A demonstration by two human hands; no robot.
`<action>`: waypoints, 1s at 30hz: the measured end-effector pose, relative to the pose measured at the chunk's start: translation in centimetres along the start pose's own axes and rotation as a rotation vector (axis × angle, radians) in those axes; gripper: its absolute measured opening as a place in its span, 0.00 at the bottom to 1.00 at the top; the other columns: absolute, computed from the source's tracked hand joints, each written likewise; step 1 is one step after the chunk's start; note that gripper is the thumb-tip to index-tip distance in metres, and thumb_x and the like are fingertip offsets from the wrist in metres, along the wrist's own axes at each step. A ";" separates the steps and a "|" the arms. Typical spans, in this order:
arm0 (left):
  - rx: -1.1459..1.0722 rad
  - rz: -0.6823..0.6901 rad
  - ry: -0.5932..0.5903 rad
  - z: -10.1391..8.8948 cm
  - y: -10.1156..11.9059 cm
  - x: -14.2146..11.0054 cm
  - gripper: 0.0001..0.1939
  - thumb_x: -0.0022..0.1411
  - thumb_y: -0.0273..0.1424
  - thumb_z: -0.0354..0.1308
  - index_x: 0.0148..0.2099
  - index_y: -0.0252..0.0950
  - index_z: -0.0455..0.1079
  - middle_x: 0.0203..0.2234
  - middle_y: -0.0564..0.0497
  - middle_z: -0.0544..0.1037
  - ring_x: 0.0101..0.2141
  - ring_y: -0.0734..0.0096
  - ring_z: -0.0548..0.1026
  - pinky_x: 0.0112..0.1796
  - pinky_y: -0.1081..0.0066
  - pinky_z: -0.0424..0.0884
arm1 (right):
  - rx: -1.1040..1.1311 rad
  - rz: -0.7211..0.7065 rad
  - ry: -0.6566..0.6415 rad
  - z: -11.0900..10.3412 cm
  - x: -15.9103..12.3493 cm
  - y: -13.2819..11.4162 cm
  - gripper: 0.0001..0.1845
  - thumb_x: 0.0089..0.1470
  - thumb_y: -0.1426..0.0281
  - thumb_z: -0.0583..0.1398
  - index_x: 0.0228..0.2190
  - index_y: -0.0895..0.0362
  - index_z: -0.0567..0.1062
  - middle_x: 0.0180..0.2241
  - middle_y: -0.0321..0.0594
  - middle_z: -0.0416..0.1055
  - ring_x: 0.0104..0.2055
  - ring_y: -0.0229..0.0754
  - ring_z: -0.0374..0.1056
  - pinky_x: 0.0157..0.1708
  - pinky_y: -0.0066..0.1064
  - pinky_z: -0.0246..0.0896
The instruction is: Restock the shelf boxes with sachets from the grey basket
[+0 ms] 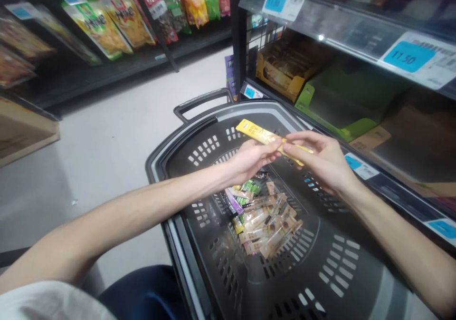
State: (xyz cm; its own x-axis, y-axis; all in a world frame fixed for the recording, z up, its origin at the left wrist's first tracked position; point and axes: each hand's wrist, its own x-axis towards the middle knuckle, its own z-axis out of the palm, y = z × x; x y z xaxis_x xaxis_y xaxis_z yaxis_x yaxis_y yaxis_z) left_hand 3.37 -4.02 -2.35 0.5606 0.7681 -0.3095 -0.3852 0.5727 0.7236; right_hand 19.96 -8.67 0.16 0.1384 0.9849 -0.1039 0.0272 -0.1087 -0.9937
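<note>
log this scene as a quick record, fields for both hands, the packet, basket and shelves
left hand: pinching the yellow packet near its middle
right hand: holding the packet's right part
packet position: slanted, over the basket
basket contents: small wrapped packets, mostly brown, some green, purple, yellow
right shelves: green box, price label reading 11.50
left shelves: bagged goods

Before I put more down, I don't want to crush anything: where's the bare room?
Free: floor between basket and left shelf; basket bottom right of the packets. Crowded: where they lie; beyond, left hand, right hand, yellow packet.
</note>
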 end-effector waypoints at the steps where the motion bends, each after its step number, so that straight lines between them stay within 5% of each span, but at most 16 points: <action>1: -0.002 -0.001 0.012 0.1 0.1 0.0 0.04 0.64 0.26 0.65 0.38 0.28 0.75 0.30 0.52 0.77 0.32 0.81 0.73 0.42 0.73 0.67 | 0.007 -0.002 -0.018 -0.1 0.1 0.0 0.22 0.35 0.61 0.79 0.35 0.53 0.84 0.32 0.38 0.78 0.26 0.36 0.67 0.23 0.29 0.63; 9: 0.008 0.036 0.090 0.4 0.2 -0.2 0.06 0.59 0.18 0.66 0.39 0.27 0.73 0.33 0.49 0.79 0.33 0.78 0.74 0.43 0.70 0.68 | -0.204 -0.237 0.059 -0.6 0.4 0.7 0.14 0.42 0.66 0.76 0.34 0.51 0.83 0.38 0.39 0.81 0.40 0.46 0.76 0.46 0.41 0.71; 16: -0.060 0.064 0.028 0.0 -0.2 0.0 0.07 0.60 0.22 0.67 0.41 0.29 0.76 0.37 0.50 0.81 0.39 0.78 0.77 0.50 0.71 0.70 | -0.164 -0.218 0.095 -0.6 0.4 0.8 0.13 0.45 0.64 0.75 0.35 0.50 0.84 0.37 0.39 0.81 0.38 0.45 0.76 0.42 0.39 0.71; 24: -0.016 0.049 0.116 0.5 0.2 -0.2 0.07 0.60 0.27 0.69 0.37 0.29 0.75 0.32 0.52 0.79 0.31 0.82 0.72 0.39 0.74 0.66 | -0.246 -0.203 0.147 -0.2 0.2 0.2 0.10 0.48 0.58 0.73 0.26 0.50 0.83 0.26 0.38 0.79 0.26 0.40 0.70 0.26 0.33 0.63; 30: -0.035 0.061 0.123 0.3 0.2 -0.1 0.04 0.60 0.21 0.66 0.38 0.27 0.75 0.35 0.49 0.80 0.36 0.77 0.76 0.49 0.69 0.69 | -0.395 -0.350 0.022 -0.2 0.2 0.3 0.11 0.46 0.63 0.74 0.31 0.51 0.81 0.34 0.39 0.80 0.36 0.45 0.75 0.40 0.38 0.70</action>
State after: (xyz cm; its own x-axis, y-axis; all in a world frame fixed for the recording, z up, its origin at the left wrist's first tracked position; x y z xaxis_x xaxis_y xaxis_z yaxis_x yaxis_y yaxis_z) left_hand 3.49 -4.07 -1.97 0.4418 0.8301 -0.3402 -0.4427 0.5315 0.7222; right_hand 20.23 -8.57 -0.10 0.0752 0.9687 0.2365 0.4458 0.1795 -0.8769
